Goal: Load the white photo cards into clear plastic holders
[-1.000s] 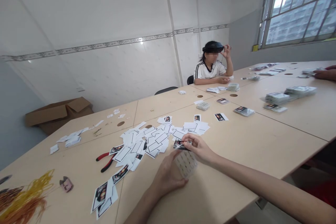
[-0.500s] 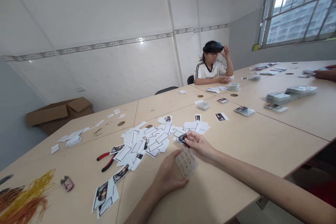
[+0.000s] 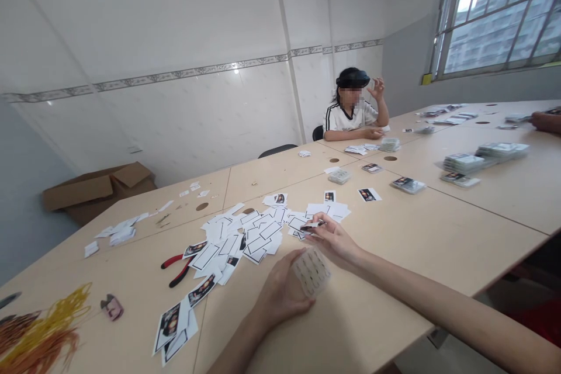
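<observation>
- Pinching a small dark card (image 3: pixel 312 227) between thumb and fingertips, the right hand (image 3: pixel 335 239) holds it nearly edge-on, so its print is hard to make out.
- Curled round one side of a clear plastic case (image 3: pixel 312 272), the left hand (image 3: pixel 279 291) grips it, thumb along the near end. The case is tilted just below the card, the two apart; I can't tell whether it rests on anything.
- Just beyond both hands, a loose heap of white cards (image 3: pixel 263 232) spreads over the pale table (image 3: pixel 377 263), many with black borders, a few showing dark pictures.
- At the heap's left edge lie pliers (image 3: pixel 179 276) with red and black handles, their head out of sight.
- Nearer the left forearm, picture cards (image 3: pixel 169 324) overlap one another; past them sit a small pink tool (image 3: pixel 113 307), yellow cord (image 3: pixel 68 312) and orange-brown strands (image 3: pixel 52 346).
- Farther along to the right I see stacks of cases (image 3: pixel 463 162), some with dark-printed cards.
- Across the table, a seated person (image 3: pixel 350 120) in a striped white shirt wears a dark headset (image 3: pixel 353 79), one hand raised beside it. Another person's hand (image 3: pixel 546 122) shows at the right edge.
- Beyond the table's left end stands an open cardboard box (image 3: pixel 96 190); a barred window (image 3: pixel 499 20) is at the upper right.
</observation>
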{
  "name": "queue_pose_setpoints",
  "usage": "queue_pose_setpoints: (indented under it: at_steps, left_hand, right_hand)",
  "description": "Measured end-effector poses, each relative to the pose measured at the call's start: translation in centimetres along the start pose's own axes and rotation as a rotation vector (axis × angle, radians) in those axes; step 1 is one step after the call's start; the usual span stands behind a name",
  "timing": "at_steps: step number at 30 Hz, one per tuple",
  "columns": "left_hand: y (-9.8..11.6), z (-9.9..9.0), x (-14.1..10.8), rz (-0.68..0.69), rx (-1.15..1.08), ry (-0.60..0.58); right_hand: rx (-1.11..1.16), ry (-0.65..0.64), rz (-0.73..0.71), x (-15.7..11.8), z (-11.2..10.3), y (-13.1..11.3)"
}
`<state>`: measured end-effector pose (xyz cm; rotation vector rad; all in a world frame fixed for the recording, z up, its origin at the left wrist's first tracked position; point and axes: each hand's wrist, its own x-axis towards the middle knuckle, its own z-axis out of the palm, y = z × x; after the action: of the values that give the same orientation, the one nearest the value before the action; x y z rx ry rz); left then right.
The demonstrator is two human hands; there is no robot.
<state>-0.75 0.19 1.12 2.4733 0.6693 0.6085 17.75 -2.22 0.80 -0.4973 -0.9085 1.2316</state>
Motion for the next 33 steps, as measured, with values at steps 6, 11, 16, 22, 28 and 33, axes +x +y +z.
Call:
queue_pose_setpoints:
  at_steps: [6, 11, 16, 22, 28, 33]
  left_hand:
    - [0.3, -0.1, 0.1, 0.020, -0.018, -0.009]
    - [0.4, -0.3, 0.2, 0.024, -0.022, -0.029]
    - [-0.1, 0.0, 0.0, -0.006, -0.012, -0.002]
    - [0.2, -0.1, 0.1, -0.011, -0.055, -0.011]
    - [0.2, 0.1, 0.0, 0.030, -0.070, -0.007]
    - [0.1, 0.1, 0.0, 0.081, -0.063, -0.002]
  right_hand:
    - [-0.065, 0.005, -0.019, -0.1, 0.3, -0.2]
    - [-0.093, -0.030, 0.035, -0.1, 0.2, 0.1]
    - [-0.266, -0.053, -0.022, -0.4, 0.5, -0.1]
    - [-0.844, -0.217, -0.167, -1.3, 1.3, -1.2]
    - [-1.089, -0.300, -0.272, -1.4, 1.2, -1.0]
    - [-1.190, -0.322, -0.306, -1.6, 1.1, -0.4]
